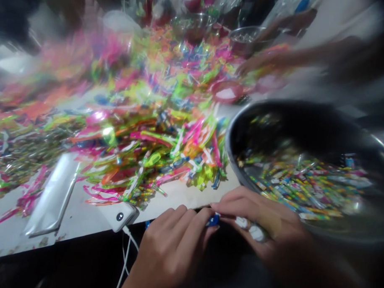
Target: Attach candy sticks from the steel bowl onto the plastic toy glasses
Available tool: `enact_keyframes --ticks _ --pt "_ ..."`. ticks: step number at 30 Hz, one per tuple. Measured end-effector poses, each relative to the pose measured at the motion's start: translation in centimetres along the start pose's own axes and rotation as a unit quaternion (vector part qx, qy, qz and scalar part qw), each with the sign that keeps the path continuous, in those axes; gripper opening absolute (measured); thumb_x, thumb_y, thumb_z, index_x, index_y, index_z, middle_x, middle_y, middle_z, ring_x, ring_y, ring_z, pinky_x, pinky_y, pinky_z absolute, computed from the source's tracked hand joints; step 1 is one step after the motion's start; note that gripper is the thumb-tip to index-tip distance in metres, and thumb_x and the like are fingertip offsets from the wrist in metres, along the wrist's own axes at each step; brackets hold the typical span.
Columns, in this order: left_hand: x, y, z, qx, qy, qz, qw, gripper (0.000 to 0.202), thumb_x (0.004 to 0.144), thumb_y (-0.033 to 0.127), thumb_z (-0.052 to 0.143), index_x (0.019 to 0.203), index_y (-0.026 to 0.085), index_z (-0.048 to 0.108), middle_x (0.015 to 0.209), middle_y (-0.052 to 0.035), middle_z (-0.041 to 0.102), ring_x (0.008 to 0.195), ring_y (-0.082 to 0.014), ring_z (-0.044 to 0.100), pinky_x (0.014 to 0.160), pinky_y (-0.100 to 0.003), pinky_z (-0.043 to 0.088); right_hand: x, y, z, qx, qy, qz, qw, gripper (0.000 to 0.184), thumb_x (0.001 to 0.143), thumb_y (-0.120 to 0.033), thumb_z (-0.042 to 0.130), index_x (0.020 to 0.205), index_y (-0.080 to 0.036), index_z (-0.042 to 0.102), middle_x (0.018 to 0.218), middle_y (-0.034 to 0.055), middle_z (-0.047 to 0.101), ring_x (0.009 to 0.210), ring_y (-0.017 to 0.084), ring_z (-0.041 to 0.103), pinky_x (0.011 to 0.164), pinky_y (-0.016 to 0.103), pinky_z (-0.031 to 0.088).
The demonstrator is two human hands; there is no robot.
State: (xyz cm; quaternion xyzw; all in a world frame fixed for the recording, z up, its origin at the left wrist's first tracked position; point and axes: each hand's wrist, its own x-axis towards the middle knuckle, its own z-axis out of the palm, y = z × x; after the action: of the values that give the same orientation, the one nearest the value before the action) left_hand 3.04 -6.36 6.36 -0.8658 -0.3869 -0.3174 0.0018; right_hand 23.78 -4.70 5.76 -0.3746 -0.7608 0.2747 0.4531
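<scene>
Both hands meet at the table's front edge. My left hand [179, 241] is closed on a small blue plastic piece [213, 219], mostly hidden by the fingers. The fingertips of my right hand [260, 217] pinch at the same blue piece. White round-ended pieces [256, 233] show between the right palm and fingers; their kind I cannot make out. Beyond the hands lies a heap of bright plastic pieces [154, 158] in pink, green, orange and white. Just right of my right hand, a large metal basin [235, 159] holds many thin, colourful wrapped sticks [310, 186].
A white power bank [122, 215] with a white cable [125, 255] lies at the table edge. Left of it is a stack of clear plastic sleeves [53, 197]. A pink bowl [227, 92] stands farther back. Another person's arm [302, 58] reaches in from the right, blurred.
</scene>
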Motion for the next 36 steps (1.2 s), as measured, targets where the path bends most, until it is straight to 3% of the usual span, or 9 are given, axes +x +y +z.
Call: enact_keyframes --ticks 3,9,17,30,33,36 --pt "0.0 0.1 0.1 0.0 -0.003 -0.01 1.0 0.02 0.096 0.012 0.063 0.116 0.01 0.063 0.079 -0.004 0.07 0.068 -0.0167 0.065 0.065 -0.031 0.05 -0.1 -0.1 0.0 -0.012 -0.007 0.001 1.0 0.02 0.095 -0.025 0.074 0.115 -0.024 0.073 0.099 0.0014 0.074 0.084 0.013 0.071 0.075 0.019 0.055" --pt "0.0 0.5 0.2 -0.027 -0.018 -0.026 0.999 0.018 0.095 0.008 0.062 0.113 0.01 0.063 0.073 -0.0017 0.064 0.064 -0.0163 0.058 0.058 -0.032 0.042 -0.8 0.0 0.0 -0.064 -0.017 0.017 0.998 0.026 0.095 -0.01 0.066 0.115 -0.025 0.072 0.104 0.0015 0.076 0.092 0.014 0.074 0.08 0.021 0.057" --pt "-0.2 0.5 0.8 -0.026 -0.037 -0.033 0.998 0.019 0.095 0.008 0.059 0.113 0.009 0.064 0.074 -0.0031 0.065 0.063 -0.0178 0.058 0.054 -0.033 0.041 -1.5 0.0 0.3 -0.099 -0.02 0.058 0.993 0.025 0.098 -0.017 0.064 0.117 -0.031 0.07 0.099 -0.0003 0.075 0.083 0.015 0.075 0.074 0.023 0.057" --pt "-0.5 -0.1 1.9 0.018 -0.037 -0.009 0.999 0.023 0.09 0.006 0.058 0.113 0.006 0.063 0.077 -0.0068 0.068 0.065 -0.0205 0.06 0.058 -0.035 0.045 -2.5 1.0 0.8 -0.068 -0.084 0.094 0.99 0.034 0.096 -0.015 0.061 0.126 -0.03 0.061 0.107 0.0007 0.073 0.093 0.017 0.075 0.082 0.024 0.057" --pt "-0.3 -0.4 2.5 0.022 -0.022 -0.013 0.999 0.022 0.092 0.006 0.056 0.113 0.006 0.063 0.077 -0.0076 0.069 0.066 -0.0207 0.06 0.059 -0.034 0.045 -2.7 1.0 1.2 -0.039 -0.062 0.117 0.99 0.034 0.098 -0.009 0.055 0.125 -0.028 0.064 0.11 0.0022 0.073 0.098 0.016 0.074 0.089 0.023 0.057" --pt "0.1 -2.0 2.5 0.027 -0.079 0.009 0.996 0.022 0.097 0.008 0.052 0.115 0.009 0.063 0.082 -0.0072 0.071 0.073 -0.0221 0.062 0.067 -0.035 0.049 -3.0 1.6 1.9 0.005 0.001 0.165 0.986 0.024 0.103 -0.016 0.055 0.119 -0.024 0.071 0.112 0.0055 0.076 0.103 0.018 0.074 0.09 0.025 0.059"
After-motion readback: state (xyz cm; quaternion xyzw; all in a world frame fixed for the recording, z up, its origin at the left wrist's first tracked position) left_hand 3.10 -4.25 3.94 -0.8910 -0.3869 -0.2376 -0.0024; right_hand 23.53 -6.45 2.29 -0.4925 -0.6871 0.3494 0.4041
